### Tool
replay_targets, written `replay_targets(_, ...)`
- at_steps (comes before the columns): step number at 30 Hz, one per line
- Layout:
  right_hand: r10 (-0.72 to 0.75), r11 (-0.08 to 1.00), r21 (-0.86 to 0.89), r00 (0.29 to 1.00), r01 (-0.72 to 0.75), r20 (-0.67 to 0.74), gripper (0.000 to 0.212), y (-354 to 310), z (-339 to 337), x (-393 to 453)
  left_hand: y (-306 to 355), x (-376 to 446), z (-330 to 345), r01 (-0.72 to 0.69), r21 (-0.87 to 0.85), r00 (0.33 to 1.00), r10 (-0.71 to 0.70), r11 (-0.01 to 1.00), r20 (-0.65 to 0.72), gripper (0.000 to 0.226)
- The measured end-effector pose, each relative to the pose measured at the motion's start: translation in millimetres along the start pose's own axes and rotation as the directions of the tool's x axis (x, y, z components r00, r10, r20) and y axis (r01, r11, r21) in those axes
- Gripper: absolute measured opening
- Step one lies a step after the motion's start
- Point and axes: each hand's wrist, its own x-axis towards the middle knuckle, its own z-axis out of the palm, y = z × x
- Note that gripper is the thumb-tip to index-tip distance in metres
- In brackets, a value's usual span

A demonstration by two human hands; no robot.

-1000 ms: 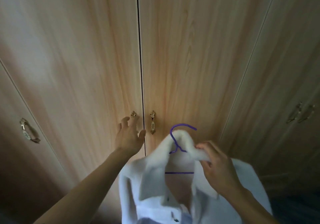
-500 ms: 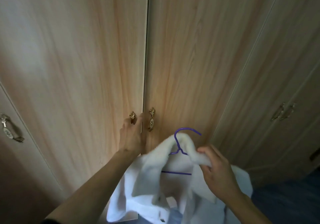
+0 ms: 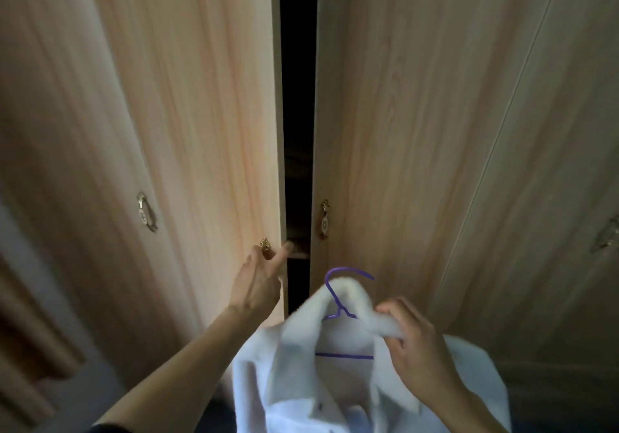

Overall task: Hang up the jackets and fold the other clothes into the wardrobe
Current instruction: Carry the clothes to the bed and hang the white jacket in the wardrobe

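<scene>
The left hand (image 3: 259, 285) rests on the wardrobe door (image 3: 187, 124) by its brass handle (image 3: 265, 244), fingers fairly straight – whether they hook the edge is unclear. The right hand (image 3: 413, 349) pinches the collar of the white jacket (image 3: 335, 379) on a purple hanger (image 3: 341, 298), just right of the left hand.

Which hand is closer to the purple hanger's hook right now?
Right. The right hand grips the white jacket collar just beside the purple hanger, below its hook. The left hand is off to the left, at the door handle.
</scene>
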Motion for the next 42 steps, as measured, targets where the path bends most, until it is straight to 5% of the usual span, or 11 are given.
replay_targets(10,-0.068,0.992,0.108,0.997,0.064,0.034,0.05,-42,8,-32,2,-55,-46,0.018,0.418,0.99,0.042,0.908,-0.134,0.073)
replay_targets(25,-0.166,0.975,0.163,0.984,0.152,0.071,0.042,-137,67,-17,-124,-146,-111,-0.2,0.359,0.975,0.222,0.911,-0.019,0.072)
replay_targets(32,-0.155,0.977,0.159,0.986,0.143,0.062,0.056,-174,111,-28,-181,-190,-135,-0.131,0.317,0.99,0.142,0.939,-0.011,0.057)
replay_targets(42,-0.138,0.972,0.189,0.99,0.142,-0.034,0.059,-211,131,-17,-231,-225,-156,0.068,0.293,0.989,-0.025,0.954,-0.148,0.081)
